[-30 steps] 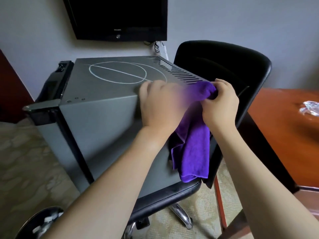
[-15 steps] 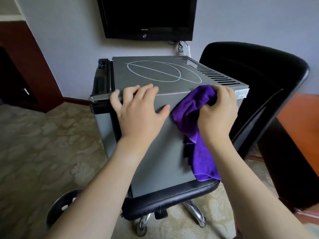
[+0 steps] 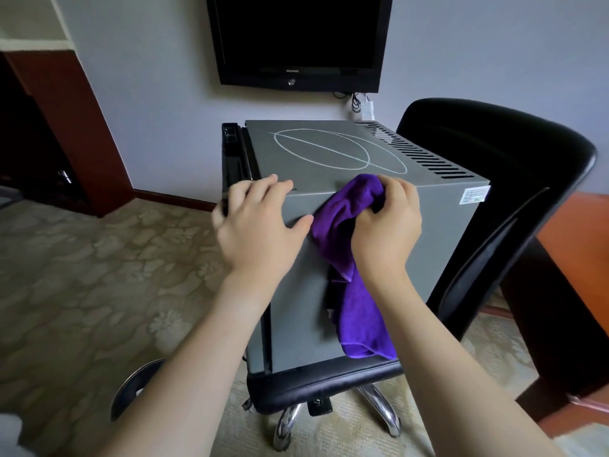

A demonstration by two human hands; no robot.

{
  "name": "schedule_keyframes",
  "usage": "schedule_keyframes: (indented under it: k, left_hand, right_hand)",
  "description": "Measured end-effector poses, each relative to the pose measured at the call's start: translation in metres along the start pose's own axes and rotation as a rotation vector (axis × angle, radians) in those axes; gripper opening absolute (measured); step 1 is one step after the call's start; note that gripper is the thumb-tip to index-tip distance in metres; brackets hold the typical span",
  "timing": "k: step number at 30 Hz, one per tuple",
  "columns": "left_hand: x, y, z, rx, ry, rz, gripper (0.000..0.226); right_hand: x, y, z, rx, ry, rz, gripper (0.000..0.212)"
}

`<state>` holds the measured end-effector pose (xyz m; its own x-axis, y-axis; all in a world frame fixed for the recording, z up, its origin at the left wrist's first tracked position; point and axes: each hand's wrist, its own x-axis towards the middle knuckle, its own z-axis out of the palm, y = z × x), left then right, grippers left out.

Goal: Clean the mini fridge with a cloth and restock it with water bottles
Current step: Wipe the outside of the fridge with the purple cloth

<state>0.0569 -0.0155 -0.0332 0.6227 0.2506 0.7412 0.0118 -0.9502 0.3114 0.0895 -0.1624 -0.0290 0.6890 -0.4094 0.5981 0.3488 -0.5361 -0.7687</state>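
right fingers (image 3: 397, 196) clenched round purple cloth (image 3: 357, 291), left fingers (image 3: 263, 186) flat on fridge (image 3: 438, 232)

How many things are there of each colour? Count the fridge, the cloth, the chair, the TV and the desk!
Grey: 1, the mini fridge
Purple: 1, the cloth, gripped by the right hand
Black: 2, the chair and the TV
Brown: 1, the desk
Total: 5

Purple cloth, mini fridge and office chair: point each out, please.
purple cloth (image 3: 362, 321), head view, hanging lower part.
mini fridge (image 3: 316, 150), head view, grey top panel.
office chair (image 3: 494, 153), head view, black backrest.
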Motion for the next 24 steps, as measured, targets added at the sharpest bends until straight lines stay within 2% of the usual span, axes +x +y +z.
schedule_keyframes:
  k: [7, 14, 20, 24]
  left_hand:
    - [-0.013, 0.014, -0.011, -0.033, -0.040, 0.047, 0.050]
    - [-0.031, 0.041, -0.026, -0.074, -0.111, 0.113, 0.058]
    - [-0.052, 0.058, -0.032, -0.251, -0.076, 0.164, 0.053]
    - [-0.066, 0.066, -0.044, -0.431, -0.099, 0.088, 0.054]
  right_hand:
    - [-0.015, -0.015, 0.003, 0.005, -0.052, -0.031, 0.039]
    - [-0.024, -0.024, -0.014, 0.088, -0.080, -0.041, 0.032]
    - [-0.031, -0.025, -0.041, 0.150, -0.125, -0.028, 0.028]
    - [-0.038, -0.033, -0.064, 0.213, -0.215, -0.001, 0.035]
